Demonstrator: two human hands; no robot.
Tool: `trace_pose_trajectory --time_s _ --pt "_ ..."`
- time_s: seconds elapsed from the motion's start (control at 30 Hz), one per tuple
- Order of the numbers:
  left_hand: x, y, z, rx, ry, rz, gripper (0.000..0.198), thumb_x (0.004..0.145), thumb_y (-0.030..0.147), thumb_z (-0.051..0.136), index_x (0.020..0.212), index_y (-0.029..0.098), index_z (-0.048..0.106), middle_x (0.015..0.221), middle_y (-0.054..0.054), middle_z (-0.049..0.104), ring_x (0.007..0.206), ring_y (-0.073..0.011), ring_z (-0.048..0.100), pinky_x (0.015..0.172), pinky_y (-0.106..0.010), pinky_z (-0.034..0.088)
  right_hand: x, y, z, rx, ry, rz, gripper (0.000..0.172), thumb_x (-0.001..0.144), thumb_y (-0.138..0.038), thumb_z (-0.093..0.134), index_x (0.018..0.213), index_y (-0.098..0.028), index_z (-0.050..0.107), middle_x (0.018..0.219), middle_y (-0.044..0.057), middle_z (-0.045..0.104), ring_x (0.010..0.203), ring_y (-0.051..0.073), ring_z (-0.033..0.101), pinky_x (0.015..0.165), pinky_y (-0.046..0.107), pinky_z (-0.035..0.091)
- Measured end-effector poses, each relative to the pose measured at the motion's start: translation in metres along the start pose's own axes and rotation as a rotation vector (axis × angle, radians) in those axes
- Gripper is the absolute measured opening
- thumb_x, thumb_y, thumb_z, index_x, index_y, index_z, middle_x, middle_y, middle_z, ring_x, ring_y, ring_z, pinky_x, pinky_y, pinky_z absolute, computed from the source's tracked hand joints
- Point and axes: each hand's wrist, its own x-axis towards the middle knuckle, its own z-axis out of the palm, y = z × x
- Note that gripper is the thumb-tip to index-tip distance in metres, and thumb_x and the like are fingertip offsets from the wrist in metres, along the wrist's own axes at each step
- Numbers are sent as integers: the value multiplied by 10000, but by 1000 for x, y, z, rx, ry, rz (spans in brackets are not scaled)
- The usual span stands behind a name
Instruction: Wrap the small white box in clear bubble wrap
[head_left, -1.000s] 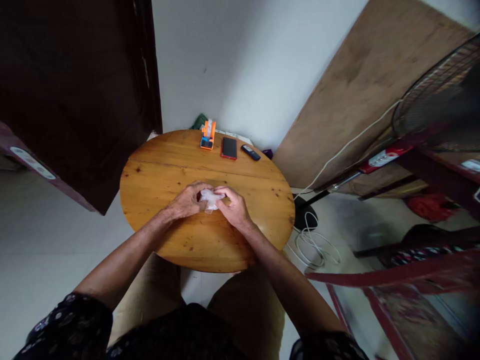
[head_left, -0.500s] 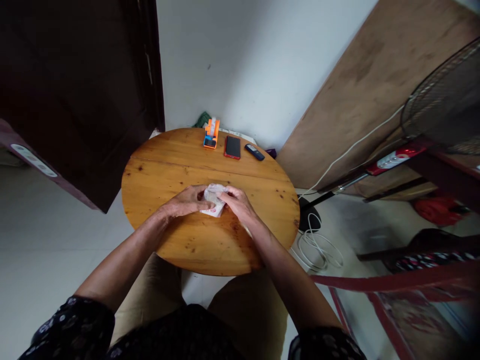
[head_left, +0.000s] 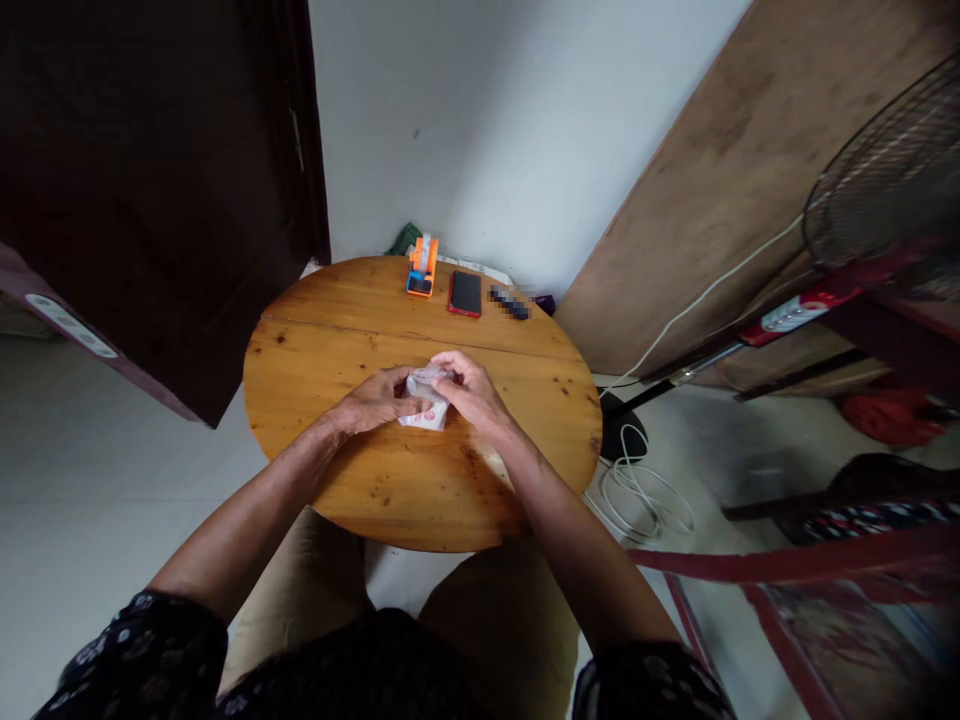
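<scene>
A small whitish, translucent plastic packet [head_left: 426,414] with pinkish print near its bottom sits over the middle of the round wooden table [head_left: 360,500]. On its left side my left hand [head_left: 379,398] is closed, the thumb pressed across the front. My right hand [head_left: 471,392] grips the upper right of the packet, its thumb on the near face and its fingers curled over the far edge. What lies inside the packet is too blurred to make out.
An orange tape dispenser [head_left: 423,266], a phone in a red case [head_left: 465,294] and a pixelated dark object [head_left: 510,302] lie along the table's far edge, by the wall. To the right are a standing fan [head_left: 892,170] and coiled white cable [head_left: 637,500] on the floor.
My right hand has shifted slightly away from me, its fingers reaching further over the packet's top edge. The left hand has hardly moved, and more of the packet's printed front shows.
</scene>
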Motion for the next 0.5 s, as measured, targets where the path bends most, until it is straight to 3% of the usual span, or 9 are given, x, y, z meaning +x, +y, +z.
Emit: trace_pose_trajectory --time_s 0.17,0.37,0.5 --pt "3 -6 -3 22 -16 17 506 708 412 783 1123 147 664 1080 -89 734 969 -234 667 865 -361 508 7 -6 2 -49 23 -6 145 790 -338 608 733 -208 638 711 -16 627 689 137 562 676 275 441" --pt "6 -10 -4 -5 2 36 467 716 393 775 1099 150 665 1090 -91 731 965 -220 662 863 -350 505 6 -8 2 6 13 -5 166 814 -338 594 734 -201 643 695 -29 571 661 126 530 652 270 411" --pt "6 -9 -5 73 47 19 424 758 451 717 1056 151 679 994 -75 739 862 -204 656 782 -325 499 3 -12 0 -16 -8 11 157 810 -300 591 725 -195 671 700 -22 619 655 126 561 644 263 420"
